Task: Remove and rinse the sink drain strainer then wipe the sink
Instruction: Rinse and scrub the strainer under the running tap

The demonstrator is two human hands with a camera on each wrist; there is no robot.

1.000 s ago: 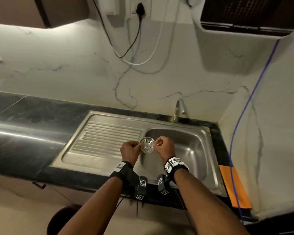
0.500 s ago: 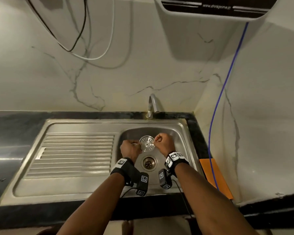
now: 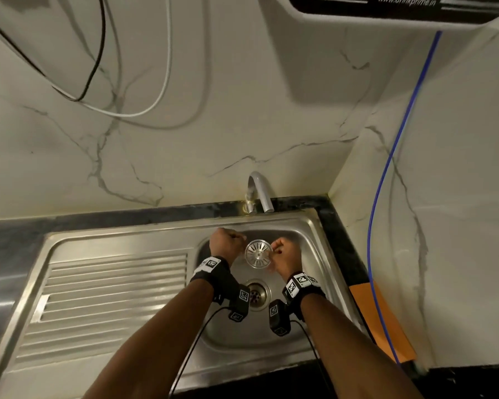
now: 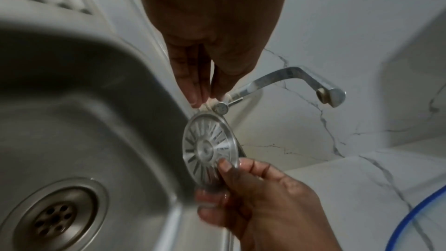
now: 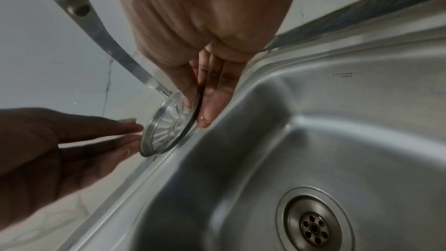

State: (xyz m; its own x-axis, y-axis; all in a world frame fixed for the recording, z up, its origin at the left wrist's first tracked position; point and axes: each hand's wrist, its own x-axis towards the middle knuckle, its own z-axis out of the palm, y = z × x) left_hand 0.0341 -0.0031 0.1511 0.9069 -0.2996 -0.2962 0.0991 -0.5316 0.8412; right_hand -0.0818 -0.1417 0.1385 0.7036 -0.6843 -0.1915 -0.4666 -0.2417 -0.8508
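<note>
Over the basin, just below the tap (image 3: 258,194), you hold the strainer (image 3: 258,253) up on edge between both hands. Your right hand (image 3: 285,256) pinches its rim, thumb on one face and fingers (image 5: 210,106) behind the other, as the right wrist view shows plainly. Your left hand (image 3: 226,244) has its fingers (image 4: 190,83) held straight and close together at the top edge of the strainer; they seem to touch the rim near its small knob, but you cannot tell from these views whether they grip it or only steady it.

A second ago the strainer sat lower and nearer the front of the sink (image 3: 113,240), over the draining ribs' edge; since then you have carried it back and inward, so it now hangs right in front of the spout. The drain opening (image 3: 257,295) lies bare beneath your wrists, so the removal step looks done.

That shift means you are set up for the rinse. No water shows running from the tap in any view, though your right fingertips look wet. One hand will probably have to leave the strainer to open the tap, so make sure the right-hand pinch can carry it alone; a wet, thin metal rim may slip. An orange cloth (image 3: 386,321) lies on the table at the right, near a blue hose (image 3: 392,156), ready for wiping later.
</note>
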